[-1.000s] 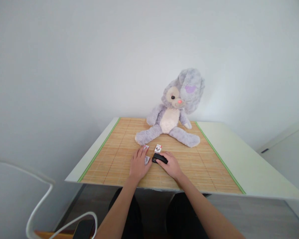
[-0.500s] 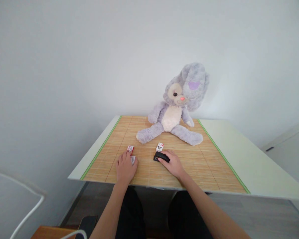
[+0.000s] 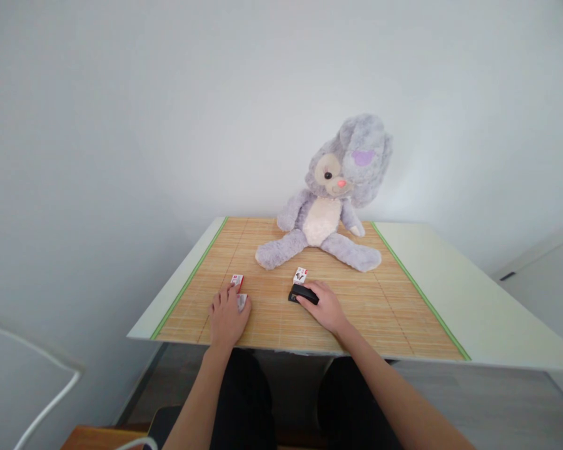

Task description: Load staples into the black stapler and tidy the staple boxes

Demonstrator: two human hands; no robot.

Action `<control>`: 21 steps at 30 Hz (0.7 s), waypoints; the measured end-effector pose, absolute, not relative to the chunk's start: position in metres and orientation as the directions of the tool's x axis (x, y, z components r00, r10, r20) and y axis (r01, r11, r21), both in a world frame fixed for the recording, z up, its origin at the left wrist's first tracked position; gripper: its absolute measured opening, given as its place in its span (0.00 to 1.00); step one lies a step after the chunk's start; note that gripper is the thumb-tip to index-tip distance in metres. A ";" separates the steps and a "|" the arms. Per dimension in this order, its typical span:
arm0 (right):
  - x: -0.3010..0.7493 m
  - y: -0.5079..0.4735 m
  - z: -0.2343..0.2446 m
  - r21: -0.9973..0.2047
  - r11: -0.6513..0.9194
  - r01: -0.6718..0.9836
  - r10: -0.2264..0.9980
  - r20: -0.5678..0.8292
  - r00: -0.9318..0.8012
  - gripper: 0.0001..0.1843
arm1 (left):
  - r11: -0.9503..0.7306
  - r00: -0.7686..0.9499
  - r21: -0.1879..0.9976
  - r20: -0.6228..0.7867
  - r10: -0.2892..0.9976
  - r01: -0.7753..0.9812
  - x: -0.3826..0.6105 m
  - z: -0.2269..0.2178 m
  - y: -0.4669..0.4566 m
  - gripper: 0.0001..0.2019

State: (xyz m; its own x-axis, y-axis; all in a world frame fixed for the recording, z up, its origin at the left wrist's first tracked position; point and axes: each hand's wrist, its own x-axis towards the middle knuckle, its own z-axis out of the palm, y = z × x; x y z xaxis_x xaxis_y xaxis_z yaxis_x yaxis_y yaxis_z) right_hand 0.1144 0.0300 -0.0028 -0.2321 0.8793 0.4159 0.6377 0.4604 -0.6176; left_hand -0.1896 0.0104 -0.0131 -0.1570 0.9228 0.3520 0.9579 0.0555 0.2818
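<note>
Closed with the right hand around the black, oblong stapler, on the green-edged, slatted bamboo mat, just in front of the small white-and-red box. Placed well apart with the left hand over part of a small whitish piece and of the red-and-white rectangular box; cannot tell whether gripping.

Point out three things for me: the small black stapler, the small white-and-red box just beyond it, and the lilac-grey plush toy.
Small black stapler [image 3: 306, 292]: head view, on its top arm.
Small white-and-red box [image 3: 301, 274]: head view, on its printed face.
Lilac-grey plush toy [image 3: 321, 221]: head view, on its cream belly.
</note>
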 end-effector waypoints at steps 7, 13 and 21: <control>0.113 0.030 -0.002 -0.604 0.450 0.658 0.883 0.413 -0.224 0.16 | -0.012 -0.151 0.363 0.417 0.896 0.932 -0.188 -0.009 0.006 0.21; 0.111 0.029 -0.001 -0.580 0.456 0.675 0.878 0.419 -0.233 0.14 | -0.328 0.100 0.535 0.411 0.906 0.778 -0.142 0.014 0.024 0.21; 0.111 0.030 -0.002 -0.547 0.446 0.709 0.882 0.405 -0.243 0.12 | -0.450 0.306 0.539 0.338 0.890 0.712 -0.067 0.025 0.069 0.23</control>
